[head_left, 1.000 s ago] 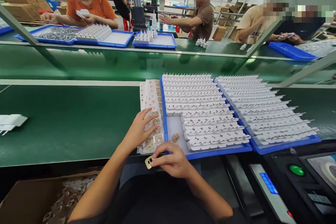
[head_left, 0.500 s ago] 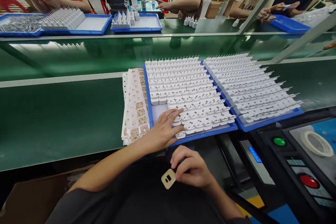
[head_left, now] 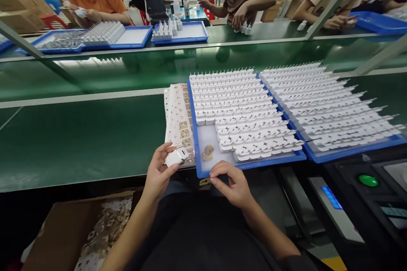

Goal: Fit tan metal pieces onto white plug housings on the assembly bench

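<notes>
In my left hand (head_left: pixel 158 171) is a white charger plug (head_left: pixel 176 157), its port end facing up and to the right. My right hand (head_left: pixel 232 183) pinches a small tan sticker (head_left: pixel 205 181) with cut-outs, by the front edge of the near blue tray (head_left: pixel 199 165). Rows of white chargers (head_left: pixel 235 106) with metal pins upward fill most of that tray. A crumpled tan scrap (head_left: pixel 207 152) lies on its bare front left corner. Sticker sheets (head_left: pixel 174 114), partly covered by my left hand and the charger, lie left of the tray.
A second blue tray (head_left: pixel 352 152) of chargers adjoins on the right. Below left stands a cardboard box (head_left: pixel 60 233) with sticker waste. A machine panel with a green button (head_left: pixel 368 180) is at right. Co-workers sit across the green bench (head_left: pixel 79 135), with trays before them.
My left hand has taken a charger from the front row and carried it left, over the sticker sheets. My right hand has risen towards the tray with the sticker. The view has shifted left.
</notes>
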The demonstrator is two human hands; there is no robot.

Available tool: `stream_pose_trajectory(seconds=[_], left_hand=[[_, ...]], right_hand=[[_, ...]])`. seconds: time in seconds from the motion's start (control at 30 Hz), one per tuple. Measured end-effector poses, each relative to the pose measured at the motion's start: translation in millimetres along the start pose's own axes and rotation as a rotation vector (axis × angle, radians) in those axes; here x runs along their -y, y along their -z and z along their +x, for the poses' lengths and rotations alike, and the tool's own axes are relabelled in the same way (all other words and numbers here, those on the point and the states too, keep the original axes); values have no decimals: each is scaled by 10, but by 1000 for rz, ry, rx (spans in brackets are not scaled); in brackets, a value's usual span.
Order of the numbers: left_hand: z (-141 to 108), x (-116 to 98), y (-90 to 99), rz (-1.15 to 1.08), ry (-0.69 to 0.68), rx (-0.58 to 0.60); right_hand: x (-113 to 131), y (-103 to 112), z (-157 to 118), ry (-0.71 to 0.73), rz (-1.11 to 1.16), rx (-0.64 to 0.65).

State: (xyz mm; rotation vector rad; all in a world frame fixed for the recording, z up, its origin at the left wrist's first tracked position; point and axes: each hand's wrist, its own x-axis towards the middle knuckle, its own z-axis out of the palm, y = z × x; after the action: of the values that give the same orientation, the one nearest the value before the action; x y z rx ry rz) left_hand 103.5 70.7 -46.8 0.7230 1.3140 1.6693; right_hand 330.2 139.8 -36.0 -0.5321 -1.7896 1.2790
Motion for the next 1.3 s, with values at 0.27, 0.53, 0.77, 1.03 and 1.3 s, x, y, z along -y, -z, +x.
stream_pose_trajectory(seconds=[0.27, 0.53, 0.77, 1.03, 1.3], left_hand=[[290, 59, 303, -54, -49, -325], [806, -32, 209, -212, 60, -161], [824, -34, 198, -282, 128, -60], [836, -135, 547, -319, 78, -118], [1026, -370, 1369, -227, -9, -247]], right_hand=[[21, -213, 401, -105, -149, 17], [-337, -536, 766, -316, -230, -88], [-438, -592, 760, -288, -317, -116], [-369, -1053, 885, -260, -264, -32], [-430, -2044, 1221, -132, -218, -39]])
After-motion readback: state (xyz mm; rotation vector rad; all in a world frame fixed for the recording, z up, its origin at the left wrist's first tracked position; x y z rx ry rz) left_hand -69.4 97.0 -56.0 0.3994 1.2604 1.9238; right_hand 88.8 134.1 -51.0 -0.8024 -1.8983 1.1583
